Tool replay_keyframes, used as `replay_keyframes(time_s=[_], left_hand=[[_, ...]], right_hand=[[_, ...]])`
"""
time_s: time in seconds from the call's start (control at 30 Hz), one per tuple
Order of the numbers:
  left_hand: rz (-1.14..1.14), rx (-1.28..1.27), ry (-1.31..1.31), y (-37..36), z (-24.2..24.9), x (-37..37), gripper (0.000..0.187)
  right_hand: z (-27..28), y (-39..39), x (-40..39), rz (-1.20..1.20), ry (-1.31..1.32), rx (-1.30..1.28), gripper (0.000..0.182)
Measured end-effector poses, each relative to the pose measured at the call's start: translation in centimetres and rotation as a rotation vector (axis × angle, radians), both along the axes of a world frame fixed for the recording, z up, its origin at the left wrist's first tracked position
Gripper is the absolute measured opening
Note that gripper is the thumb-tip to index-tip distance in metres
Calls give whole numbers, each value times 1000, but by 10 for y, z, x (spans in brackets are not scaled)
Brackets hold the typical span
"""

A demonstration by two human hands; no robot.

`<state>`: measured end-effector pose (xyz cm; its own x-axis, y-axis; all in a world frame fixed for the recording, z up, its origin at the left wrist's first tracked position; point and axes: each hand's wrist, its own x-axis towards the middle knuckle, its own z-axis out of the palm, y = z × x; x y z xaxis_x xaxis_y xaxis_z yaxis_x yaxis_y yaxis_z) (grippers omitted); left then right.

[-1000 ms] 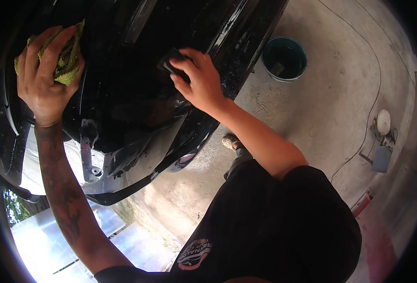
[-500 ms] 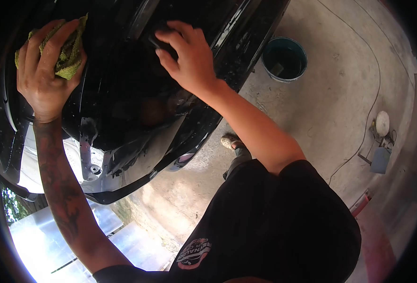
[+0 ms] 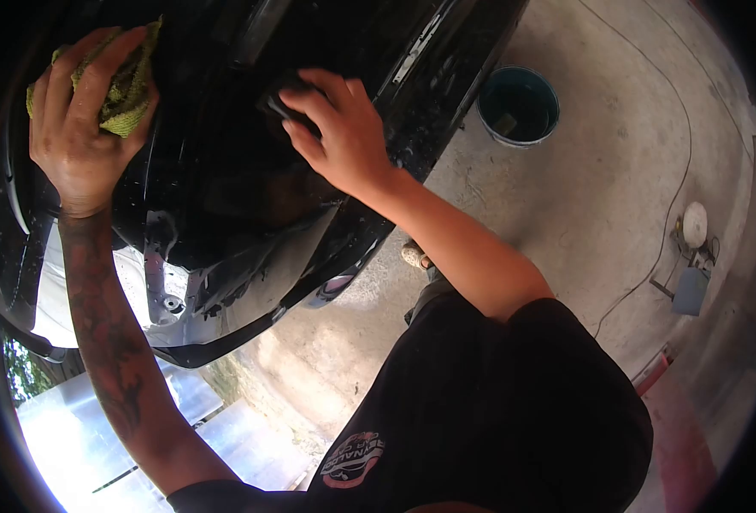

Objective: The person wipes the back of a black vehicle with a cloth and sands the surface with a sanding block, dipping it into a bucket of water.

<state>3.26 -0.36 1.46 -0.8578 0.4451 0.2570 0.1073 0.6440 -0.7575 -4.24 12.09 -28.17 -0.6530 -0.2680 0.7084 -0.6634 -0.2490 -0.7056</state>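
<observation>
A glossy black car body (image 3: pixel 224 162) fills the upper left, wet with drops in places. At its far left, my left hand (image 3: pixel 87 128) is wrapped round a crumpled yellow-green cloth (image 3: pixel 126 107) and rests on the black surface. My right hand (image 3: pixel 339 132) lies over the middle of the panel, its fingers curled round a small dark block (image 3: pixel 285 104) pressed against the paint. Most of that block is hidden by the fingers or merges with the black behind it.
A dark green bucket (image 3: pixel 519 107) with liquid and an object inside stands on the concrete floor (image 3: pixel 566 214). A cable (image 3: pixel 688 145) runs along the floor at right, near a small device (image 3: pixel 691 286). One shoe (image 3: pixel 414 255) shows beside the car.
My right hand has moved slightly down the panel with the dark block. My left hand has stayed almost in place with the cloth.
</observation>
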Motion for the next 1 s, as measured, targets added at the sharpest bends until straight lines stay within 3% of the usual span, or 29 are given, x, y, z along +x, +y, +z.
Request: replay_keyframes(time_s=[0.1,0.37,0.57,0.83,1.0], left_hand=[[8,-5,-4,-1,1,0,54],[-1,13,-10,-3,1,0,57],[16,-3,-13,-2,2,3,56],[20,27,-8,3,-2,2,49],[36,6,5,2,-4,2,50]], right_hand=[[17,-7,-11,-22,-4,-16,40],[-22,10,22,41,-30,31,41],[20,-7,-6,-4,21,-26,41],[-45,21,33,75,36,85,39],[12,3,18,51,103,51,41]])
